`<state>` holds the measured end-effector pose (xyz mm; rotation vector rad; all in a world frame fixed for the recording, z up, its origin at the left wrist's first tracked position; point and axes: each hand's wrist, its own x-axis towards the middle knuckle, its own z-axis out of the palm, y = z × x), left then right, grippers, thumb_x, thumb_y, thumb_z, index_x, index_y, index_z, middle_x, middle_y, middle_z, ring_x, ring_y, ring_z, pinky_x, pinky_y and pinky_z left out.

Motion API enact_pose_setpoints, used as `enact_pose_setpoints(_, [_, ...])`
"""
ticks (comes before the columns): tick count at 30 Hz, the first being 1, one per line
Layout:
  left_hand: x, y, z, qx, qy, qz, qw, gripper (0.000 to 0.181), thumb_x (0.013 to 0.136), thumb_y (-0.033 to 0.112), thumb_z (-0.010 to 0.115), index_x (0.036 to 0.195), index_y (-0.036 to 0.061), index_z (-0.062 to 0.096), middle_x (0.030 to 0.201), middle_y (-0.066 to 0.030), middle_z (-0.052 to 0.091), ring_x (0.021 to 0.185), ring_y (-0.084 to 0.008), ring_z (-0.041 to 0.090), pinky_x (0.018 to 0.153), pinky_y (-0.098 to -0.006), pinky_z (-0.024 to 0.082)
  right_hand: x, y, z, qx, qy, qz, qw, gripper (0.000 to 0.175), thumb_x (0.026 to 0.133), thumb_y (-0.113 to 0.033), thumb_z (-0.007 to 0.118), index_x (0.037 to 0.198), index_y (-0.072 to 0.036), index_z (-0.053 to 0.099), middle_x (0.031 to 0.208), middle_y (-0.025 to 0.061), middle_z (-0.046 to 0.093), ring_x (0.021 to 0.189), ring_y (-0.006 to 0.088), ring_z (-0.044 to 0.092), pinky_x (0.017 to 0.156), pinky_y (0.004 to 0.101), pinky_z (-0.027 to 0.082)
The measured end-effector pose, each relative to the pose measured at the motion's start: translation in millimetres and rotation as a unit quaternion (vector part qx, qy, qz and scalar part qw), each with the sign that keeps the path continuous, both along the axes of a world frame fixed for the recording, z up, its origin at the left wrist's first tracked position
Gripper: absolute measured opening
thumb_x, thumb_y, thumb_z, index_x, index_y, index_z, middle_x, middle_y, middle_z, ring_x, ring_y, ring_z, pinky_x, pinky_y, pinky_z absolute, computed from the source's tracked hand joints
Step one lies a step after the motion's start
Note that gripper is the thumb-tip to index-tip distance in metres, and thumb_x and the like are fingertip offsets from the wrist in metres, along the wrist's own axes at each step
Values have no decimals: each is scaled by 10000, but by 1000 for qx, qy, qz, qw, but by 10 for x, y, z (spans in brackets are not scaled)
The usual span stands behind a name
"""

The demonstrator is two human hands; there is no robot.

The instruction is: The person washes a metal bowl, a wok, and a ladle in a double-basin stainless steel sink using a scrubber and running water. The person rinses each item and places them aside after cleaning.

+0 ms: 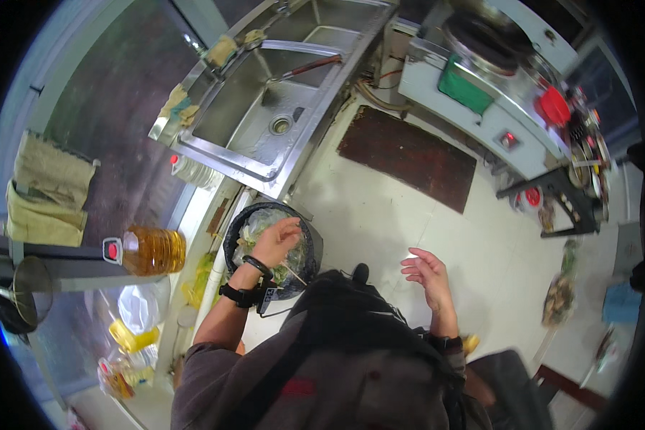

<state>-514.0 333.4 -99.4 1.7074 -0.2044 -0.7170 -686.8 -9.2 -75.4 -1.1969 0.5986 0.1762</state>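
My left hand (277,242) hangs above a bin (314,244) lined with a black bag, its fingers loosely bent and nothing visible in them. Inside the bin lie clear plastic bags and green vegetable scraps (263,221), partly hidden under that hand. A thin pale stick (294,273) slants up towards the bin's near rim. Out to the right, my right hand (428,271) is over the floor, holding nothing, its fingers spread. Both wrists wear dark straps.
Ahead stands a steel double sink (236,161) with a brown-handled tool (312,67) across it. A dark mat (408,156) lies before the stove counter (521,129). On the left is an oil jug (153,250). A pipe (215,274) runs beside the bin.
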Motion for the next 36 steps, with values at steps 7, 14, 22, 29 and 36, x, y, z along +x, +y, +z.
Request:
enact_pose_setpoints(7, [724,-341,4,-43,-22,91,995,364,863,36,561,1215,-12,485,1042,-106,618,969,-145,577,842,-270,467,1396,-563,269,-82,-17,79,993,285,897,-108,481,1156,-9,549,918,98,651,785,149,624,684,246,484])
enact_pose_setpoints(14, [2022,-663,-263,-121,19,167,978,317,877,105,578,1164,-17,522,988,-72,632,876,-121,580,765,-258,468,3271,-708,488,-169,-47,204,963,282,899,-121,516,1156,-9,552,936,83,647,786,130,611,689,241,471])
enact_pose_setpoints(22, [3097,-731,-241,-177,129,249,943,300,877,127,587,1160,43,532,1010,-72,630,887,-117,579,740,-245,476,5207,-632,359,-253,-63,330,907,270,898,-110,536,1155,-32,560,994,73,641,877,124,596,741,246,474])
enact_pose_setpoints(29, [3468,-633,-270,-87,132,362,919,311,877,116,560,1178,37,537,1052,-106,635,911,-169,608,773,-280,491,6807,-289,-213,-584,-329,363,647,321,764,-90,595,1079,-32,579,1083,156,576,986,325,555,835,389,455])
enact_pose_setpoints(36, [3704,-1126,-147,-90,142,468,867,290,868,68,561,1155,26,542,1031,-94,636,895,-145,598,736,-247,471,7748,60,-934,-680,-353,458,450,184,729,-66,578,909,-30,583,820,108,629,850,278,555,723,404,446])
